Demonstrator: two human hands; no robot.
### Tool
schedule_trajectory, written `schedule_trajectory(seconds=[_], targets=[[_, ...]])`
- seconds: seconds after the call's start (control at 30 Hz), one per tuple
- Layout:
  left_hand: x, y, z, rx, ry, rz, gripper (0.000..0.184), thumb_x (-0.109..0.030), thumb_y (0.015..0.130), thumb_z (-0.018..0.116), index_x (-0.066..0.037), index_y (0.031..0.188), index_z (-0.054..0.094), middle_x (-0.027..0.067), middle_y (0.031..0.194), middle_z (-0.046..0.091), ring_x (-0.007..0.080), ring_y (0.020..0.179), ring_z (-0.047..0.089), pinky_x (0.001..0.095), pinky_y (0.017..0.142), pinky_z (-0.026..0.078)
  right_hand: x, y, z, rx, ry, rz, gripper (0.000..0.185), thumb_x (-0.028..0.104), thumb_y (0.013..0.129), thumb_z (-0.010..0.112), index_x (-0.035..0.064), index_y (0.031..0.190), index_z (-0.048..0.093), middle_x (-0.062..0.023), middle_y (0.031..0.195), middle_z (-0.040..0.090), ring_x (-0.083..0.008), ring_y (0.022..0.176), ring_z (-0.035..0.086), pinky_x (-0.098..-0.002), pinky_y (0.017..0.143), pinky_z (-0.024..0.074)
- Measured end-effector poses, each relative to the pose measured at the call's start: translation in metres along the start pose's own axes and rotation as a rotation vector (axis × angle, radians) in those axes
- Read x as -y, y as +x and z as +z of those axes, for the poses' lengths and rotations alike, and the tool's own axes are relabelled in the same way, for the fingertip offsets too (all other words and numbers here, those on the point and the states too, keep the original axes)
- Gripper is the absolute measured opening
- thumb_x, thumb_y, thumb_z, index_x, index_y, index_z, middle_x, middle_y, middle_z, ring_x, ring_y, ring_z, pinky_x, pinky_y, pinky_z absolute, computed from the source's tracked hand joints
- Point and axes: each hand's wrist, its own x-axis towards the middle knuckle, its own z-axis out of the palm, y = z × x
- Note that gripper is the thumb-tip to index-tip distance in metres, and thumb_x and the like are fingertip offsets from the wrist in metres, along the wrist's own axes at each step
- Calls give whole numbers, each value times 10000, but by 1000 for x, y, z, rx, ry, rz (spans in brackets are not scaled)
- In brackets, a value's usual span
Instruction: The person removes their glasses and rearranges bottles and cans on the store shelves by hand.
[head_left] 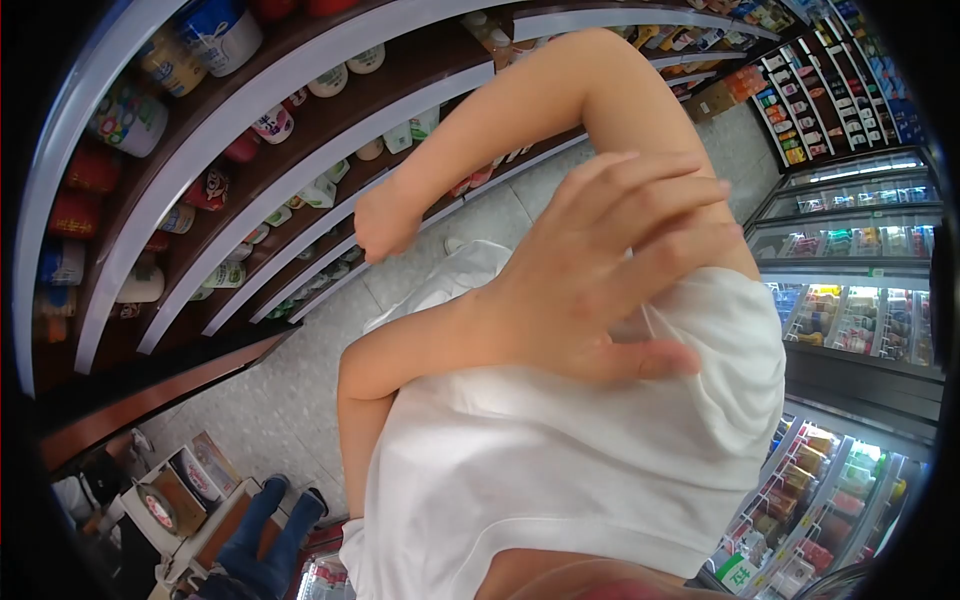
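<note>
My left hand [590, 270] reaches across my body, its back toward me. Its fingers are spread over my bent right upper arm and the edge of the white sleeve, thumb apart from them. The fingertips look to rest on the arm, though exact contact is hard to make out. Farther out, my right hand [388, 220] is curled into a fist in front of the shelves, with no object showing in it. The white T-shirt [560, 430] I wear fills the lower middle.
Long curved store shelves [300, 170] with cans, tubs and bottles run along the left. Lit glass-fronted coolers [850, 310] stand on the right. A person in jeans [255, 545] is at lower left beside cardboard boxes [190, 475] on a tiled floor [290, 430].
</note>
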Motion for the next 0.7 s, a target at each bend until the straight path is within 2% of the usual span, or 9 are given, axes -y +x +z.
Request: schedule_trajectory(seconds=[0.03,0.17,0.23,0.37,0.43,0.57,0.63,0.7], targets=[[1,3,1,98,41,23,420,-349,793,592,-36,1070,555,139,1170,513,308,1062,515,397,815,456,1,1,-3,21,-39,-22,183,231,769,561,66,832,611,-121,758,638,-314,732,624,-434,606,486],[-16,1,20,180,-117,115,359,-280,820,561,4,1038,568,165,1198,523,320,1101,514,418,871,452,-2,11,-12,-5,-129,-91,170,223,770,559,78,836,617,-108,744,641,-305,721,626,-432,596,487],[-27,2,28,76,-340,239,222,-122,893,473,31,960,619,174,1082,604,285,1071,565,394,926,399,-3,14,-18,-66,-210,-121,156,211,771,560,86,835,625,-94,747,648,-289,719,632,-419,589,492],[-36,-1,24,78,-457,164,179,-50,863,480,25,906,636,164,975,646,260,972,618,373,924,409,2,12,-41,-97,-290,-104,141,196,774,558,89,829,632,-82,755,654,-271,732,639,-399,587,495],[-31,-4,11,129,-501,179,107,-14,772,551,42,831,621,155,919,642,274,927,617,367,814,486,2,10,-51,-107,-326,-133,129,180,776,554,92,816,639,-78,758,657,-263,734,644,-386,578,499],[-13,-13,-15,230,-617,161,67,-19,754,574,25,778,618,151,882,642,246,851,630,335,723,506,-5,13,-65,-198,-372,-159,115,170,758,568,90,787,645,-72,737,657,-259,717,647,-381,557,503],[2,-24,-25,189,-672,36,63,-31,749,599,6,700,611,148,818,637,218,746,625,307,646,509,-7,14,-74,-201,-397,-158,115,173,751,572,87,771,646,-72,730,656,-261,715,647,-380,559,504],[23,-26,-29,138,-912,-362,94,-53,775,614,3,850,603,117,887,622,175,803,603,288,710,499,-9,17,-81,-202,-426,-156,115,175,744,576,85,756,647,-71,723,656,-262,713,647,-380,560,505]])
